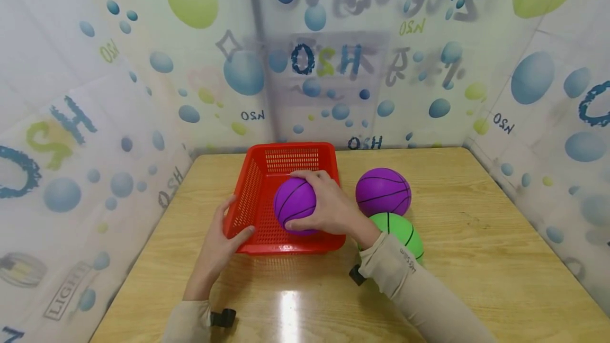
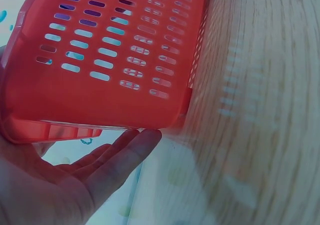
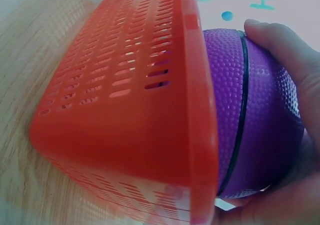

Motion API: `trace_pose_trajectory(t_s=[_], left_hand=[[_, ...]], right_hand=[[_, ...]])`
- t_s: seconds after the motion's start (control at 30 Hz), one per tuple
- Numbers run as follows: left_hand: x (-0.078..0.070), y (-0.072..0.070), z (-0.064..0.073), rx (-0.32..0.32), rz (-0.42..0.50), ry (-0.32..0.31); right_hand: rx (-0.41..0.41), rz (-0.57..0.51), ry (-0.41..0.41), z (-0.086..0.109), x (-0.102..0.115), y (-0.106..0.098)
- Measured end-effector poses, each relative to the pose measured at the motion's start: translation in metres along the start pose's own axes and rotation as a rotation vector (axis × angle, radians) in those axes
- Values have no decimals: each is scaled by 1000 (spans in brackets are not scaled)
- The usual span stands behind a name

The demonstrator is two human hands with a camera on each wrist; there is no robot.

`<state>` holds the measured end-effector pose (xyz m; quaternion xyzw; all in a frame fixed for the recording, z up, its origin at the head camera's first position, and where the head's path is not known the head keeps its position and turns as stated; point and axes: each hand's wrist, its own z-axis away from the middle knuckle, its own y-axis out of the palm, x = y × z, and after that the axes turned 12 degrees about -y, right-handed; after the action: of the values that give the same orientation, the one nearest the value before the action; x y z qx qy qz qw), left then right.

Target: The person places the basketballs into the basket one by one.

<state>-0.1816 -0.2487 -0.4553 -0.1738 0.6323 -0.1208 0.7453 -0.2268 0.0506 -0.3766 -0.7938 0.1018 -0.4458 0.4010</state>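
Observation:
A purple ball with black lines like a basketball's is gripped by my right hand, thumb on the near side and fingers over the far top. It is partway down into a red plastic basket; in the right wrist view the ball stands out past the basket's rim. My left hand holds the basket at its near left corner, thumb over the rim and fingers along the outer left side. The left wrist view shows those fingers extended against the slotted basket.
Right of the basket, a second purple ball rests on the wooden table. A green ball sits nearer, partly hidden behind my right wrist. Patterned curtains rise around the table's back and sides.

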Motion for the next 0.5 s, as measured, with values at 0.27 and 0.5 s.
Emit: trace_pose_trajectory(t_s=[0.27, 0.5], left_hand=[[0, 0, 0, 4, 1, -1], [0, 0, 0, 12, 15, -2]], right_hand=[[57, 15, -15, 1, -1, 5], [221, 122, -41, 4, 2, 6]])
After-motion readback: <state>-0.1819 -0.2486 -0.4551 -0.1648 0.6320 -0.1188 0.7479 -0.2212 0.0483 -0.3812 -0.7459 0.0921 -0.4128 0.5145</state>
